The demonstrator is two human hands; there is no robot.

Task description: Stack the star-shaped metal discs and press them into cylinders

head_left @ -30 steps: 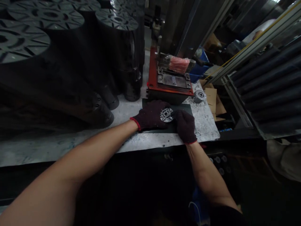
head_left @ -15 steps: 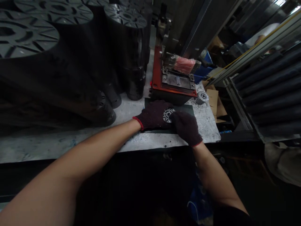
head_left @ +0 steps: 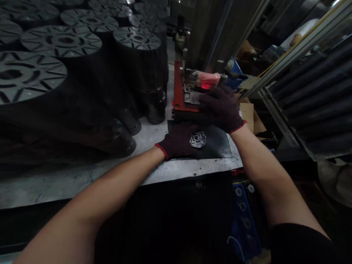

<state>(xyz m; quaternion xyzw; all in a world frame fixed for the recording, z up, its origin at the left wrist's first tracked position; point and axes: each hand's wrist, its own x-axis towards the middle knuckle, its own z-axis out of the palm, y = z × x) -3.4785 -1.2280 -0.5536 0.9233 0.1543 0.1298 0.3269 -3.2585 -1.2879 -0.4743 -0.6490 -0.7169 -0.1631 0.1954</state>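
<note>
On the worktop, a disc sits on a mat; left fingers lie flat beside it, right fingers at the press, their grip unclear.

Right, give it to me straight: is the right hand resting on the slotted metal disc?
No, the right hand is up at the red-based press, while the slotted metal disc lies on the dark mat beside the left hand.

Dim light, deep shadows, motion-soft right glove, bowed edges
</note>
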